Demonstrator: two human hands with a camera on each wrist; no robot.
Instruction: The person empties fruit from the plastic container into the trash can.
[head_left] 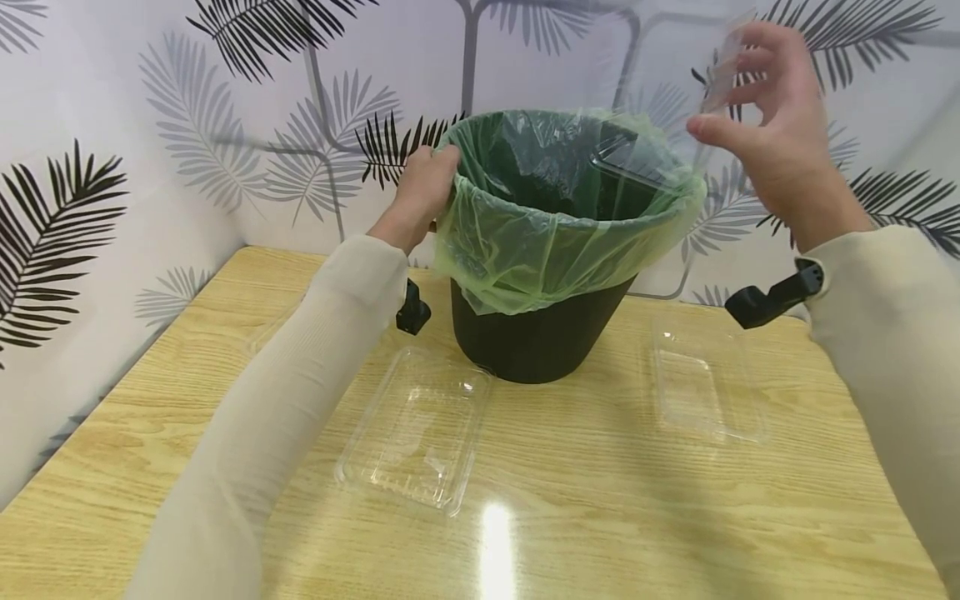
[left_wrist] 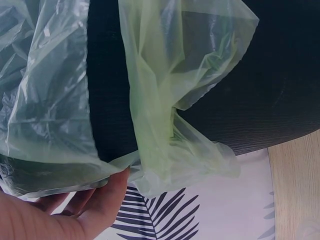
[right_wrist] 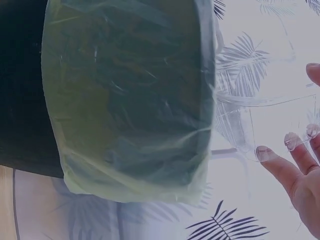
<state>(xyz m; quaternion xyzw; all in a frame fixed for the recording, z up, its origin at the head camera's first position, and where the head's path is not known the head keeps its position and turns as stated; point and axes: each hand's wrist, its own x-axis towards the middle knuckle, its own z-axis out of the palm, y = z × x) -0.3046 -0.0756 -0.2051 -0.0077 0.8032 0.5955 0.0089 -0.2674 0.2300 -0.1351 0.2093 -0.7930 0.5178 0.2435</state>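
A black trash can (head_left: 536, 342) lined with a thin green plastic bag (head_left: 525, 267) stands at the back of the table. My left hand (head_left: 427, 187) grips its rim and the bag's edge at the left side. In the left wrist view, the bag's loose edge (left_wrist: 155, 125) hangs beside that hand. Up at the right, above the rim, my right hand (head_left: 783, 117) holds a clear plastic container (right_wrist: 270, 120) between thumb and fingertips. Just inside the can's right side, a clear plastic piece (head_left: 633, 158) shows; its full shape is hidden.
One clear plastic container (head_left: 420, 429) lies on the wooden table (head_left: 585, 517) in front of the can. Another clear container (head_left: 697, 383) is at the right, and a faint clear edge shows behind my left forearm. A leaf-patterned wall covering (head_left: 187, 167) rises close behind the can.
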